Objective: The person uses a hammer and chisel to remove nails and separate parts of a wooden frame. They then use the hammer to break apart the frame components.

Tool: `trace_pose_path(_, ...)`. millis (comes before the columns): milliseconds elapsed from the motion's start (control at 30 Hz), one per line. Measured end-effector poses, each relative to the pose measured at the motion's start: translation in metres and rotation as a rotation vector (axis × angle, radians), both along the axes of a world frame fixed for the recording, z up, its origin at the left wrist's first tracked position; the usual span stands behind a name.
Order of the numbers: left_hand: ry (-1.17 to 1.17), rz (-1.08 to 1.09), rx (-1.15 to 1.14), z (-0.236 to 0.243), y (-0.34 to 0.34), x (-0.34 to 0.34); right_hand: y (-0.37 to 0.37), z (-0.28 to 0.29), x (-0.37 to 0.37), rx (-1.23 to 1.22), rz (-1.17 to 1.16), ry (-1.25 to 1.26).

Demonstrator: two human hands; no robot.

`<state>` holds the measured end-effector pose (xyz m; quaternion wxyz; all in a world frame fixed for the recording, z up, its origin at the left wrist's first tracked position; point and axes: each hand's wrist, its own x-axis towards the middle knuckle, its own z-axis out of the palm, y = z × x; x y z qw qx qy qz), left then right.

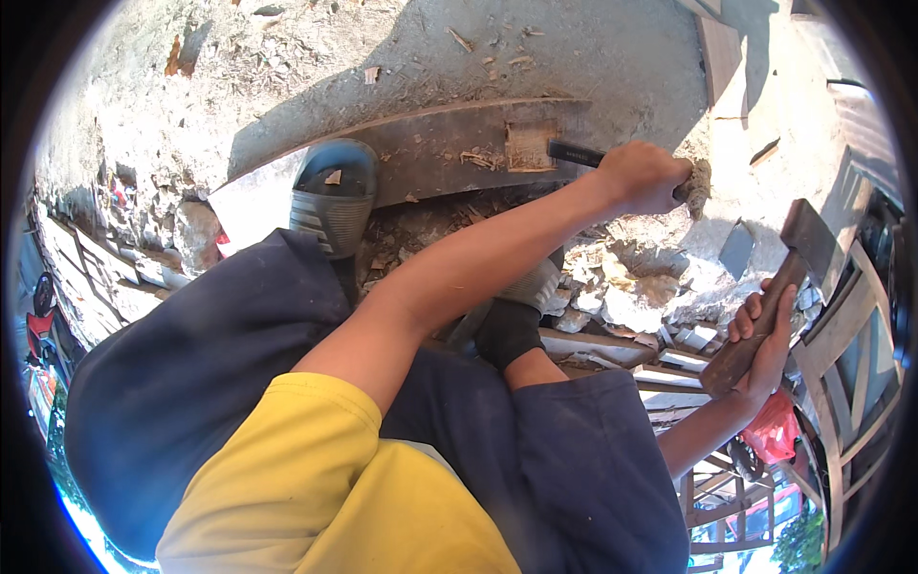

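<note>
My left hand (643, 180) is closed on a chisel, whose dark blade (574, 153) points left over a long, curved dark board (430, 153). The blade tip is beside a square, pale cut-out (530, 139) in that board; whether it touches is unclear. Wood chips lie near the cut-out. At the right, my right hand (765, 340) grips the wooden handle of a hammer (805, 239), its dark, blocky head raised toward the upper right. My sandaled left foot (333, 196) stands at the board's left part. My other foot (512, 320) is partly hidden by my left arm.
Broken rubble (636, 292) and wood scraps lie below the board on uneven concrete ground (335, 48). Wooden frames (832, 364) and a red plastic bag (770, 430) are at the right. Loose slats (81, 253) lie at the left, near a red object at the rim.
</note>
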<state>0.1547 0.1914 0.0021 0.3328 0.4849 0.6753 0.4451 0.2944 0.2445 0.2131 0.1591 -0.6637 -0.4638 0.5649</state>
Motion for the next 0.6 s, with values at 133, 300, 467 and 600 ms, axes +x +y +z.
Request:
trace_pose_path(133, 0.015, 0.011, -0.040, -0.002, 0.000, -0.002, 0.014, -0.047, 0.007, 0.037, -0.046, 0.035)
trace_pose_path(300, -0.041, 0.008, -0.107, -0.002, 0.002, -0.004, -0.021, -0.052, -0.011, -0.258, 0.199, -0.171)
trace_pose_path(467, -0.008, 0.002, -0.095, -0.009, 0.005, -0.005, -0.001, -0.028, 0.001, -0.157, 0.037, -0.137)
trace_pose_path(600, 0.008, -0.010, -0.057, -0.006, 0.012, 0.002, 0.038, -0.015, 0.022, 0.035, -0.151, 0.105)
